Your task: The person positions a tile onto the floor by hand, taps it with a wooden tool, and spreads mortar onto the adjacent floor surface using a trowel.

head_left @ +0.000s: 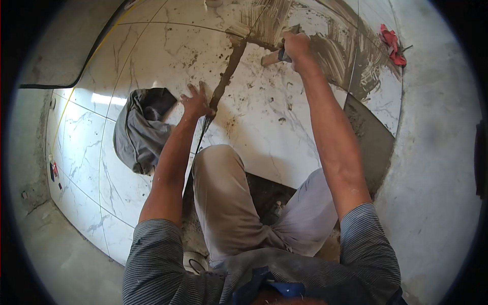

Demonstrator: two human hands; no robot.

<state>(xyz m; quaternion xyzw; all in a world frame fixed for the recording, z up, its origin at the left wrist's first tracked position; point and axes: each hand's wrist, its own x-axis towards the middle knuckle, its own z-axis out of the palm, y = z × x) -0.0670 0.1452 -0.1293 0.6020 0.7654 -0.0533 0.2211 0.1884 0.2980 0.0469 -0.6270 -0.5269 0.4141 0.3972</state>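
At the upper centre, the right hand [296, 47] was closed around a tool [272, 58] with a flat tan end, near streaky wet grey mortar [262, 23], while left of centre the left hand [196, 104] spread its fingers, empty, on glossy veined tile [168, 61] beside crumpled grey cloth [140, 134]

A tool [270, 59], mostly hidden, shows a pale end at the upper centre. White, grey-veined tiles [267, 117] lie flat mid-frame, specked with dirt, a grey-brown mortar strip [231, 66] slanting along their joint.
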